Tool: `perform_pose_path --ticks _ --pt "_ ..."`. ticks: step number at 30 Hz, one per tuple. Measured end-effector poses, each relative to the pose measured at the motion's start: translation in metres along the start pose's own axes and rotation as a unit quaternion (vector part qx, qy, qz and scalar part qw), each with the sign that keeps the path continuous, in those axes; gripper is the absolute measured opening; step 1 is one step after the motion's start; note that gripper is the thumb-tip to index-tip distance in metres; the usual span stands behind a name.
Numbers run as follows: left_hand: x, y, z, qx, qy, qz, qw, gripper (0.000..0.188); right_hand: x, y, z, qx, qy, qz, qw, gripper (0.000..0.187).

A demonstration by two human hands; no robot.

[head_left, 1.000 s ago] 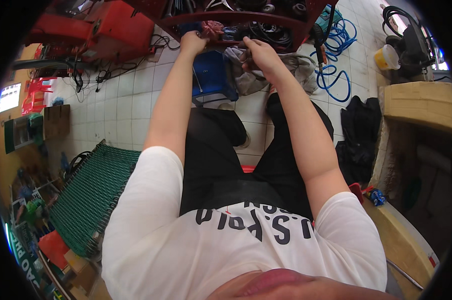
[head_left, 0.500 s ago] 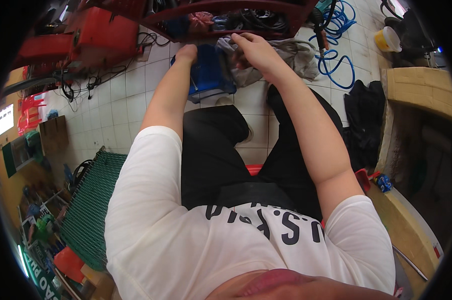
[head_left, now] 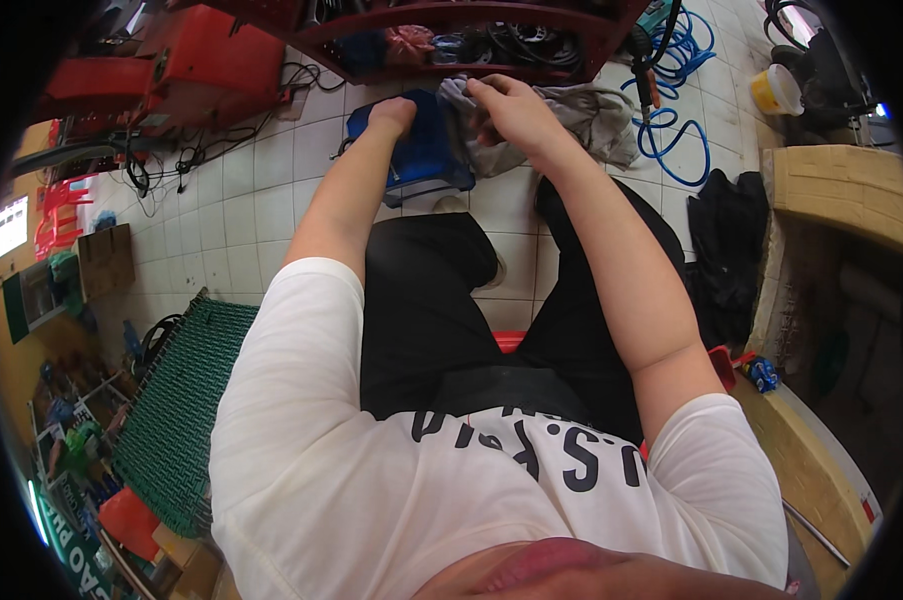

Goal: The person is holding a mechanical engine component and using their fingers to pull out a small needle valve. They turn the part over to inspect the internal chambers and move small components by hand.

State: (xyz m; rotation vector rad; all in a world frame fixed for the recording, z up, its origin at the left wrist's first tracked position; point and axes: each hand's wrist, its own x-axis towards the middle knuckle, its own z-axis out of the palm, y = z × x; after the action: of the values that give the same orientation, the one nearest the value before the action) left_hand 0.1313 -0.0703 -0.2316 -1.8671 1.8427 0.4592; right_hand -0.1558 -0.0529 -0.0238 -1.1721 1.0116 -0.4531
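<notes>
My left hand (head_left: 395, 114) is over a blue case (head_left: 429, 145) on the tiled floor. Its fingers look curled, but their tips and anything in them are hidden. To its right, my right hand (head_left: 514, 112) is above the left part of a crumpled grey cloth (head_left: 596, 120). The right fingers stretch leftward, apart from the thumb side, with nothing clearly held. Whether the right hand touches the cloth, I cannot tell.
Beyond my hands stands a dark red rack (head_left: 411, 72) with cables and bags. A red machine (head_left: 211, 65) is at far left. Blue hose (head_left: 661, 150) coils at right, near a yellow bucket (head_left: 774, 90) and black cloth (head_left: 726, 240). A green woven seat (head_left: 186, 400) stands at left.
My left hand has shifted right and slightly nearer, from the blue case's left edge to over it. My right hand has barely moved, slightly nearer and to the right.
</notes>
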Motion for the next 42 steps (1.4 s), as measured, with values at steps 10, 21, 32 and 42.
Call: perform_pose_path --ticks 10,21,32,42 --pt "-0.015 0.016 -0.044 -0.059 0.024 0.037 0.997 0.032 0.005 0.007 -0.011 0.01 0.022 -0.006 1.0 0.035" --pt "-0.154 0.002 -0.108 -0.84 -0.014 0.087 0.535 0.009 0.0 0.005 0.009 -0.069 -0.007 -0.103 0.992 0.033" --pt "-0.209 0.055 -0.142 -0.881 -0.032 0.057 0.468 0.004 -0.016 -0.002 0.018 -0.177 -0.001 -0.319 0.931 0.031" --pt "-0.206 0.078 -0.199 -0.794 -0.014 0.079 0.602 0.008 -0.027 -0.027 -0.011 -0.16 0.043 -0.304 0.938 0.027"
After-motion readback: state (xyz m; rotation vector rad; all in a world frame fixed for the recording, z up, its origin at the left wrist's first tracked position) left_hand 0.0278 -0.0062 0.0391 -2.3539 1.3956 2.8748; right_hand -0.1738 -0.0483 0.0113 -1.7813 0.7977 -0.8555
